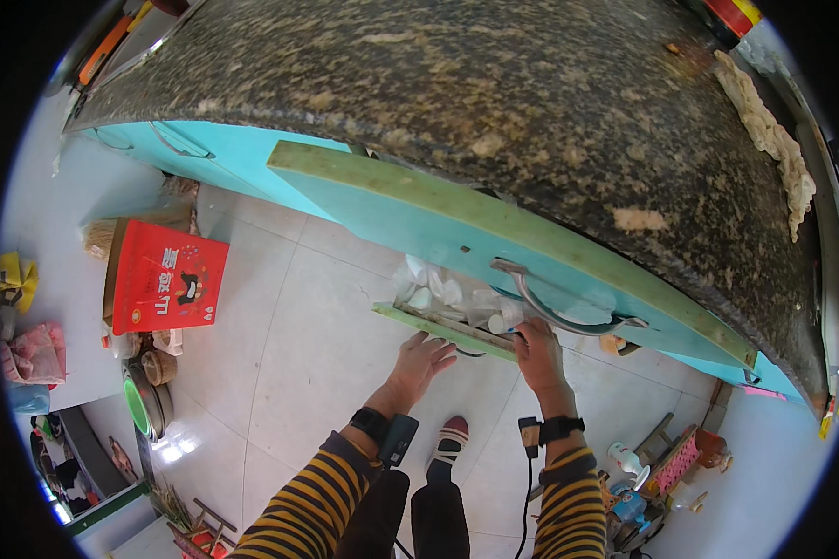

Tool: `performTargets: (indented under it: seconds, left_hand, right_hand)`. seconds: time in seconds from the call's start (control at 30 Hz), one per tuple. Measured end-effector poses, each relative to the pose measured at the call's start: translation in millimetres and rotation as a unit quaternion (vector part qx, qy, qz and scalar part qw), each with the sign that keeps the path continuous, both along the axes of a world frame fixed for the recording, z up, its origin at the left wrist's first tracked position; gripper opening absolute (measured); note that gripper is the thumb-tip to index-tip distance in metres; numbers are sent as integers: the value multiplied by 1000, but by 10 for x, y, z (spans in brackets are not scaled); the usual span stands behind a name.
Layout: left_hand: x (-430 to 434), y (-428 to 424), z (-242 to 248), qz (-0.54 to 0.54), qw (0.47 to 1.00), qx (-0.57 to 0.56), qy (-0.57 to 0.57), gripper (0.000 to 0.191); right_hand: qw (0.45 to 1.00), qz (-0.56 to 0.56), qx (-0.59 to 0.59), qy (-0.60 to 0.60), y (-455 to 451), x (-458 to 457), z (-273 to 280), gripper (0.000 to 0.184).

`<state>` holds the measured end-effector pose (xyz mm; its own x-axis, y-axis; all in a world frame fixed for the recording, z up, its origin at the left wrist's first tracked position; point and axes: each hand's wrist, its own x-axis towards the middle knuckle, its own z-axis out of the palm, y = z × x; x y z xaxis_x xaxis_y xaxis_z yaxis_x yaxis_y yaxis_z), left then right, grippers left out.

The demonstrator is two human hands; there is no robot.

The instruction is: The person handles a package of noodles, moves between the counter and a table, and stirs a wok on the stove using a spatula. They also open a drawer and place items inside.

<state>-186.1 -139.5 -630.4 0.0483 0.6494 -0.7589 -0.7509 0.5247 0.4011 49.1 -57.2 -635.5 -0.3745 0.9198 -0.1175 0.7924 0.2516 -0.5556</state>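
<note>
A lower drawer stands pulled out, and its pale green front edge (447, 332) faces me. Inside it lie white and clear plastic bags (437, 283) and a small container with a round white end (496, 323). My left hand (419, 367) is just before the left part of that edge, fingers apart and holding nothing. At the drawer's right end is my right hand (542, 356), its fingers bent over the edge beside the white container. Whether they grip the edge or something inside is hidden. Above hangs an upper drawer front (419, 209) with a curved metal handle (566, 314).
A speckled stone countertop (461, 91) overhangs the turquoise cabinet (252, 161). On the tiled floor at left stand a red carton (175, 279) and a basin with a green inside (136, 402). Bottles (626, 458) and a pink basket (675, 465) stand at right.
</note>
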Motion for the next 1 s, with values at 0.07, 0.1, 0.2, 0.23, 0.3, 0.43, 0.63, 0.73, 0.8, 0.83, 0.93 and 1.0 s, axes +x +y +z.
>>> performTargets:
  seconds: [0.07, 0.1, 0.2, 0.23, 0.3, 0.43, 0.63, 0.73, 0.8, 0.83, 0.93, 1.0]
  left_hand:
    - [8, -6, -7, 9, 1000, -3, -4, 44]
    - [18, -9, -8, 13, 1000, -3, -5, 43]
    - [37, -3, 3, 29, 999, 5, -20, 40]
    - [42, -4, 11, 29, 999, 4, -23, 39]
    - [32, 1, 26, 26, 999, 20, -25, 38]
    - [8, 3, 35, 33, 998, 34, -45, 36]
    - [31, 36, -20, 80, 991, 77, -73, 38]
    - [49, 68, -43, 114, 985, 84, -96, 45]
    - [71, 119, -67, 141, 977, 99, -127, 49]
    - [88, 163, -88, 143, 976, 107, -125, 51]
    - [117, 271, -144, 166, 968, 122, -141, 60]
    - [104, 295, -156, 189, 963, 107, -159, 72]
  right_hand:
    - [998, -34, -50, -18, -91, -24, 208, 28]
    - [994, -56, -85, -45, -121, -48, 284, 28]
    - [979, 135, 148, 43, -95, -258, 258, 28]
    - [985, 116, 124, 8, -78, -335, 179, 28]
    - [993, 69, 77, -53, 23, -493, -48, 30]
    - [982, 102, 47, -150, 288, -580, -357, 31]
    - [977, 56, 198, -48, 3, -446, 79, 22]
    - [991, -85, 53, 93, -558, -309, 331, 18]
    - [984, -128, 31, 123, -925, -234, 361, 14]
    - [981, -148, -15, 125, -1093, -201, 345, 15]
    - [982, -127, -70, 120, -1503, -114, 232, 14]
    - [985, -88, -91, 117, -1710, -29, 181, 14]
